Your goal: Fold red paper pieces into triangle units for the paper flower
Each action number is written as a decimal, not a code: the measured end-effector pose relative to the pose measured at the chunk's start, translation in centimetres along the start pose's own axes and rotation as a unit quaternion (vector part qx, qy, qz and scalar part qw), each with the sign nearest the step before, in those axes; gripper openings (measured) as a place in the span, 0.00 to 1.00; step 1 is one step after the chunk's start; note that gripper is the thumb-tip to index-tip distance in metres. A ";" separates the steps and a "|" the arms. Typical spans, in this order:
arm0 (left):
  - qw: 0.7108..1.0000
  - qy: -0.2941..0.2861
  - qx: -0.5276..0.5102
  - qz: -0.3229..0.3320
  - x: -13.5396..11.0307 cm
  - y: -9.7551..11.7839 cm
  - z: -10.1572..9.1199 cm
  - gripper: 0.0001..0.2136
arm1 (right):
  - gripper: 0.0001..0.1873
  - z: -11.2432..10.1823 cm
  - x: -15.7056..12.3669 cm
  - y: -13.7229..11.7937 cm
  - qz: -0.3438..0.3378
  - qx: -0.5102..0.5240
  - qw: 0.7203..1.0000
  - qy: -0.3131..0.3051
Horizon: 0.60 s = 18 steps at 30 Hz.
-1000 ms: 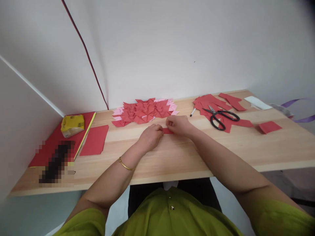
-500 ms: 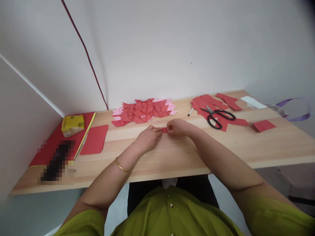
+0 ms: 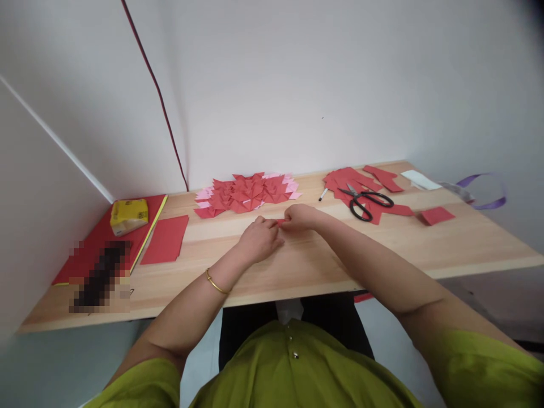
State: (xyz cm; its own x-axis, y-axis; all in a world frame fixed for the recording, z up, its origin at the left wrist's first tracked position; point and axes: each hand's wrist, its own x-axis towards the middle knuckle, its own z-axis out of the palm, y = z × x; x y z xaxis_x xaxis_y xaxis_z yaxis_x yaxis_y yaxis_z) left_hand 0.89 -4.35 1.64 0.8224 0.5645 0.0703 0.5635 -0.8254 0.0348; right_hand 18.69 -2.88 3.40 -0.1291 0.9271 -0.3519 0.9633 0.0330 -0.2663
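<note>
a pale wooden desk (image 3: 306,266) with streaky grain is carrying matte paper in many shapes. against the far wall, a cluster of folded paper points (image 3: 249,192) is bristling in red and pink. at the far right, flat, angular red scraps (image 3: 351,177) are overlapping, and scissors (image 3: 356,195) with rounded black handles are lying across them, beside a white, dark-tipped marker (image 3: 323,194). farther right, a creased red square (image 3: 438,215) is lifting at one side. on the left, a neat stack of red sheets (image 3: 165,241) is lying flat near a larger red sheet (image 3: 96,238), which is bearing a glossy yellow packet (image 3: 129,216).

a small red paper strip (image 3: 281,222) is lying at the middle of the desk, between the two hands. the left hand (image 3: 258,239) is holding its left end under bent fingers; the right hand (image 3: 301,218), curling tightly, is gripping its right end.

compared with half a second ago, the hands are sitting closer together, less red is showing between them, and the left thumb is sticking out nearer the desk's near edge.
</note>
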 end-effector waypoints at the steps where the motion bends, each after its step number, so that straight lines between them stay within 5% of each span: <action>1: 1.000 0.002 0.000 -0.003 -0.1 0.0 0.1 0.18 | 0.15 0.1 0.0 -0.1 0.006 -0.002 1.000 0.007; 9: 1.000 0.018 0.000 0.010 -1.3 -0.7 0.9 0.27 | 0.10 -0.1 -0.6 -0.2 -0.003 0.003 1.000 -0.003; 18: 0.998 0.018 -0.020 -0.049 -1.1 0.0 0.9 0.24 | 0.10 -0.6 -0.8 -0.1 -0.009 0.012 1.000 -0.001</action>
State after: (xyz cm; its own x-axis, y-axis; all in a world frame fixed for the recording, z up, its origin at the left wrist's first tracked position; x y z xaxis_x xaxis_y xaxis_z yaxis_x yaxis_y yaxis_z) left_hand 0.07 -4.92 0.63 0.7598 0.6424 0.1005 0.6371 -0.7664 0.0821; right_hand 18.89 -3.41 4.29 -0.1462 0.9254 -0.3496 0.9548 0.0396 -0.2945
